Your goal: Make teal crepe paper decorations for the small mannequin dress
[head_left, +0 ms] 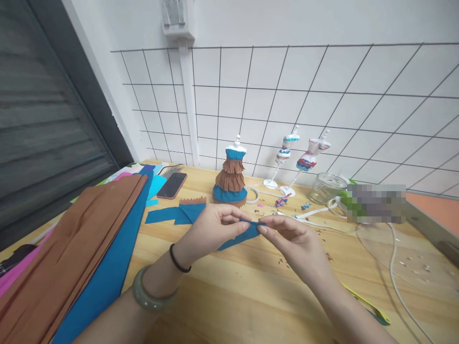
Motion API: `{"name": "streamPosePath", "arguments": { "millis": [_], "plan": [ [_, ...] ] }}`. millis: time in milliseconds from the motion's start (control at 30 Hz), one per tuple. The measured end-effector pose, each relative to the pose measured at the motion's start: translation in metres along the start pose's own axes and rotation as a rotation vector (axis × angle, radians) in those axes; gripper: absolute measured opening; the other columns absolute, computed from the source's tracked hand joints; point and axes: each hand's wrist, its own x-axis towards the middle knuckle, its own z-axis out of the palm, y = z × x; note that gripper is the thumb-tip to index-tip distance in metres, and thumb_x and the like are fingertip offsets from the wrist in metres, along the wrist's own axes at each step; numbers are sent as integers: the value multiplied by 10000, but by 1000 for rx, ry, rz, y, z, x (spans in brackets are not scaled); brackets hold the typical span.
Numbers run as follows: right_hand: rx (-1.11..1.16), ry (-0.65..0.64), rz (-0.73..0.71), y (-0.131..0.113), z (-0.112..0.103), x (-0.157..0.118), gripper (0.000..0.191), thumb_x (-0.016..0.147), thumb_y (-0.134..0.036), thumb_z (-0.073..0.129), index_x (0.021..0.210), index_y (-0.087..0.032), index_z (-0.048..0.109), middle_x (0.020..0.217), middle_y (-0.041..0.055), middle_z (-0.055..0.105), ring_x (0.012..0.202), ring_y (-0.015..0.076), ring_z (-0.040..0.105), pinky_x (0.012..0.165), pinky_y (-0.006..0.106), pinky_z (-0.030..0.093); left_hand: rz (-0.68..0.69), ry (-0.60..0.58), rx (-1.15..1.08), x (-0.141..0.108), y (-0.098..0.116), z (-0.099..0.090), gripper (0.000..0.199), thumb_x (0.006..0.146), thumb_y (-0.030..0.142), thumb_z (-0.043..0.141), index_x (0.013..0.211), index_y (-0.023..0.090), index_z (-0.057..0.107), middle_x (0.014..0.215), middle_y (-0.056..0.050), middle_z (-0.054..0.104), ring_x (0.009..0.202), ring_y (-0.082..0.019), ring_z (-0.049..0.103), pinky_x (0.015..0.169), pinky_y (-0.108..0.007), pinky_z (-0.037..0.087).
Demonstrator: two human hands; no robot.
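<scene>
Between my two hands is a strip of blue crepe paper (pixel 241 239), its upper edge pinched at the fingertips. My left hand (pixel 218 223) grips that edge between thumb and fingers, wearing a dark band and a bangle at the wrist. Close beside it, my right hand (pixel 289 236) pinches the other end of the same edge. Behind them stands a small dress form (pixel 231 177) dressed in tiers of blue and brown crepe paper. More blue paper pieces (pixel 163 215) lie left of my left hand, with a jagged brown scrap (pixel 193 200) on them.
Folded brown crepe paper (pixel 82 229) covers the left side over blue sheets. A phone (pixel 172 185) lies behind. Two painted dress forms (pixel 307 160), a glass jar (pixel 327 188), a tape roll (pixel 252 195) and paper scraps stand or lie at the back. A yellow-green cutter (pixel 369 306) and white cable (pixel 394 267) are right.
</scene>
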Motion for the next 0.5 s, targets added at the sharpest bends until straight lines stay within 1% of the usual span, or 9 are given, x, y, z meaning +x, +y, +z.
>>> {"name": "streamPosePath", "arguments": {
  "millis": [100, 233, 367, 500],
  "plan": [
    [48, -4, 44, -1, 0, 0, 109, 685, -301, 664, 753, -216, 677, 743, 31, 696, 732, 200, 630, 687, 331, 497, -5, 1, 1, 0, -1, -1, 174, 717, 248, 598, 866, 174, 651, 773, -29, 691, 720, -120, 619, 584, -178, 465],
    [106, 12, 76, -3, -1, 0, 94, 673, -284, 678, 745, -223, 681, 720, 15, 691, 687, 169, 617, 650, 282, 494, 2, 3, -22, 1, -2, -1, 187, 716, 252, 595, 877, 175, 653, 805, -34, 686, 735, -127, 611, 603, -198, 475],
    [162, 0, 86, -1, -2, 0, 66, 686, -273, 669, 735, -232, 683, 686, 1, 683, 653, 145, 602, 617, 249, 490, 48, 17, -31, 3, -4, -3, 162, 723, 236, 585, 857, 183, 660, 815, -24, 680, 714, -109, 598, 582, -178, 467],
    [168, -5, 73, 1, -2, 0, 68, 696, -273, 660, 743, -229, 683, 699, 6, 686, 665, 148, 603, 622, 253, 495, 76, 33, 12, 3, -4, -4, 155, 730, 243, 572, 831, 175, 667, 775, -28, 668, 665, -105, 576, 550, -179, 455]
  ]
}}
